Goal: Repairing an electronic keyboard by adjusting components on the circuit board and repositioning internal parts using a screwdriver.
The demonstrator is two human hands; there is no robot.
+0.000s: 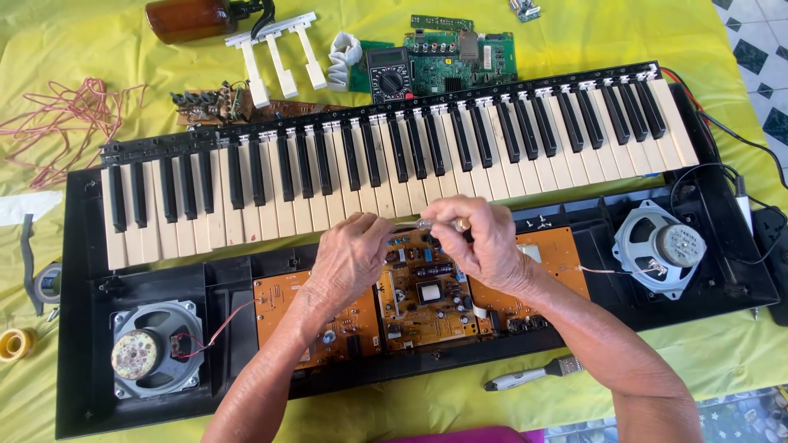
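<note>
Left hand point(349, 254) and right hand point(484, 242): fingers pinched shut on a small clear part point(425, 223), just above the brown circuit board point(423, 295), keys point(394, 156) beyond.

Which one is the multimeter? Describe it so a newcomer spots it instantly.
Start at the opened keyboard on the yellow cloth and look just above the middle of its keys. The multimeter lies there, left of the green circuit board: a small dark box with a round dial, unlike the bare boards around it.
</note>
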